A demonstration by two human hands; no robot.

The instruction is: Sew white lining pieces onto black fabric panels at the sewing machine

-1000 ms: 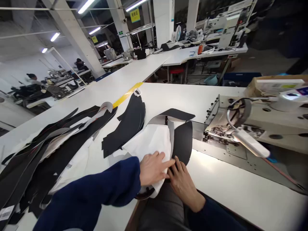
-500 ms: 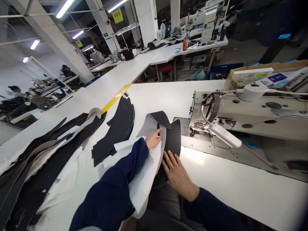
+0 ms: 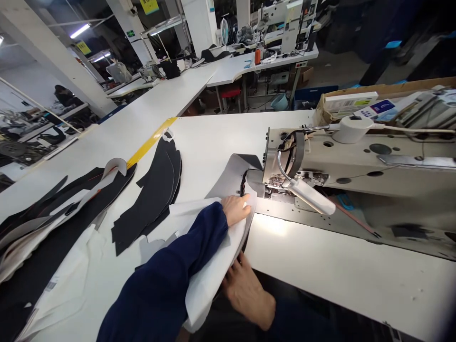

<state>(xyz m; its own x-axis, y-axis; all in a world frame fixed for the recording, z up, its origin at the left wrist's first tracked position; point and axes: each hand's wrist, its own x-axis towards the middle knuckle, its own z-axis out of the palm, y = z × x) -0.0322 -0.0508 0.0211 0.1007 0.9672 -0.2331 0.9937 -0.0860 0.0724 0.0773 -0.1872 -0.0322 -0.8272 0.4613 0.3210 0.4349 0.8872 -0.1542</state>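
My left hand (image 3: 236, 209) is closed on a grey-backed fabric panel (image 3: 230, 176) with a white sheet lining (image 3: 210, 259), close to a black strip (image 3: 243, 183) on its grey face. At the panel's lower right edge, my right hand (image 3: 247, 287) has its fingers bent around the border, the tips partly hidden. The panel's far end lies beside the sewing machine's needle area (image 3: 281, 187), where a lit lamp (image 3: 315, 197) shines on the white table (image 3: 302, 251).
Left of my hands lies a stack of dark curved fabric pieces (image 3: 153, 190). Farther left are long dark panels (image 3: 46, 247) and white sheets (image 3: 71, 273). Yellow tape (image 3: 151, 142) crosses the table. A cardboard box (image 3: 326, 107) stands behind the machine.
The panel has shifted toward the machine, and its dark flap no longer shows beside my left hand. My right hand has moved from lying flat on the dark face down to the lower edge.
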